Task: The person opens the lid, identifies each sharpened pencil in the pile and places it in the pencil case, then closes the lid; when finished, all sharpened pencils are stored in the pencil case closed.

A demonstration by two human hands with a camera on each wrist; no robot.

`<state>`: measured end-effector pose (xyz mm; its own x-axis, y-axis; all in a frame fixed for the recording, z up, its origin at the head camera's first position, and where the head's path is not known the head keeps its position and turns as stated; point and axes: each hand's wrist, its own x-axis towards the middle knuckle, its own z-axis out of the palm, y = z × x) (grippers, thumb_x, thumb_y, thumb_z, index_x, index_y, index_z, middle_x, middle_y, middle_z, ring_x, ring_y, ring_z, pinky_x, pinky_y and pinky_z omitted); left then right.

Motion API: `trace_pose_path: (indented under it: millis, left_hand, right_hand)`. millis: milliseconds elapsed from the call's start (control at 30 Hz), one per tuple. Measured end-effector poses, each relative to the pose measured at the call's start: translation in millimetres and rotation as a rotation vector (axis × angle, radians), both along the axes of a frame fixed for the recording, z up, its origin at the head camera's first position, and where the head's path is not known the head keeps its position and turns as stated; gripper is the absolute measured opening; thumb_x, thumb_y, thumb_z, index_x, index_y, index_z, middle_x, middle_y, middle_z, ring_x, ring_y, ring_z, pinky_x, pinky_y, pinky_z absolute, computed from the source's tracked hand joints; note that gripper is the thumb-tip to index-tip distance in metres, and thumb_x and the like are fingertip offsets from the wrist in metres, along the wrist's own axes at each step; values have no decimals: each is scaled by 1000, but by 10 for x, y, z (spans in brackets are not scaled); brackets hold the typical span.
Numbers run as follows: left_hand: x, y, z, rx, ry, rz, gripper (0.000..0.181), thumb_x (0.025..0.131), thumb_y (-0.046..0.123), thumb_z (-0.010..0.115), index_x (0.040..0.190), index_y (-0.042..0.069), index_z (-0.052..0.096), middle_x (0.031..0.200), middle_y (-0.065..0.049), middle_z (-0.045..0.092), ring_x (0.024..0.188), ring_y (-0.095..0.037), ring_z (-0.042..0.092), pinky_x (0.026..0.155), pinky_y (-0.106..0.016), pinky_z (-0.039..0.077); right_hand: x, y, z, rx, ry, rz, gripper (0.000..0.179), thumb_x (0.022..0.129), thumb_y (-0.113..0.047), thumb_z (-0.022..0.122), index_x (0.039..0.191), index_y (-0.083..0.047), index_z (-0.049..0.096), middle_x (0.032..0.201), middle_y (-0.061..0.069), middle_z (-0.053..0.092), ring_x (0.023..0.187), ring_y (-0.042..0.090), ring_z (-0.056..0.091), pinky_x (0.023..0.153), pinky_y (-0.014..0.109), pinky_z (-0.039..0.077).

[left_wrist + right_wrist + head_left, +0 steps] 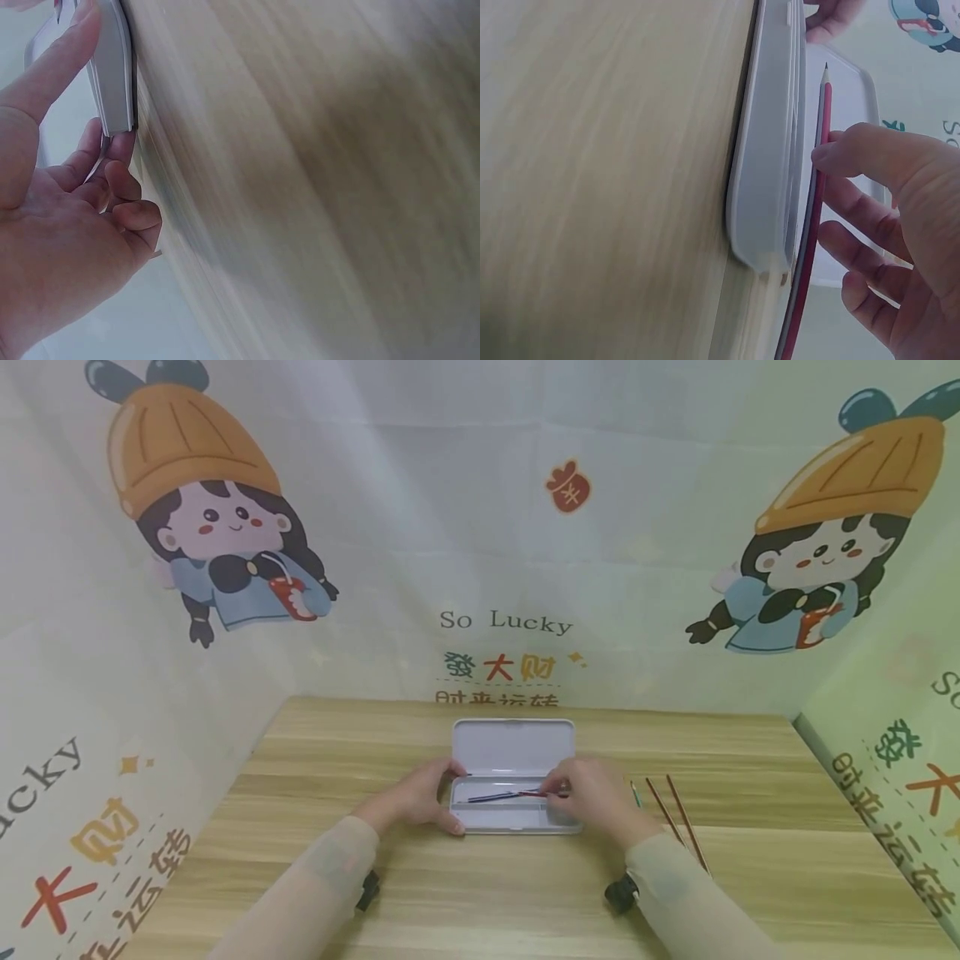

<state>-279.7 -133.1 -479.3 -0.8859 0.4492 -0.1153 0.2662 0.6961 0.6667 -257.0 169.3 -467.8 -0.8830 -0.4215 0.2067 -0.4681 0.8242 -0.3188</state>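
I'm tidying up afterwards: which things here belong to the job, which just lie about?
Job: open pencil case; red-and-dark pencil in right hand; dark pencil in the case; probably the loose pencils too.
Just there: printed cloth; wooden table.

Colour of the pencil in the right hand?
The pencil is red with a greyish stripe, clearest in the right wrist view.

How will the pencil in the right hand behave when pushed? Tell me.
The pencil is probably stiff: its long shaft looks straight beyond the pinch of the right hand. It is likely light, being so slender. Its sharpened tip, tapering to a fine dark point, might snap if pushed hard end-on.
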Motion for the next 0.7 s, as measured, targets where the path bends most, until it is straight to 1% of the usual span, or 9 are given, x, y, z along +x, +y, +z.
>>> trace_pose_path:
  millis: [167,333,400,567,700]
  left_hand:
    - [17,10,15,-1,-6,6,83,62,17,99,132,4,57,136,-17,61,135,-36,52,122,-51,37]
    - [22,12,26,-5,-3,-4,82,62,16,99,131,3,57,134,-16,61,133,-36,53,121,-51,38]
    - [17,14,17,-4,0,-7,82,61,16,99,131,3,57,133,-16,62,133,-36,53,121,-51,38]
    - [10,14,4,1,-7,-11,83,62,16,99,132,2,57,134,-17,61,133,-36,53,121,-52,38]
    - [12,17,13,-5,-2,-2,82,62,17,99,131,4,57,135,-16,61,134,-36,53,121,-52,38]
  right_hand:
    - [-48,-118,-8,13,-28,12,10,82,-20,85,89,-27,82,91,-10,78,92,14,71,84,37,58]
    - [-89,-230,-10,48,-19,12,10,82,-22,84,88,-30,82,95,-10,79,93,13,70,80,34,56]
    - [-104,-279,0,47,-27,18,10,83,-22,84,89,-30,82,97,-9,79,95,13,70,81,35,56]
    - [-152,-397,8,54,-44,61,11,84,-19,82,90,-28,83,96,-8,79,96,14,69,86,37,57]
    - [-188,-486,33,73,-55,72,12,85,-18,81,90,-29,82,96,-9,78,93,13,67,84,36,56]
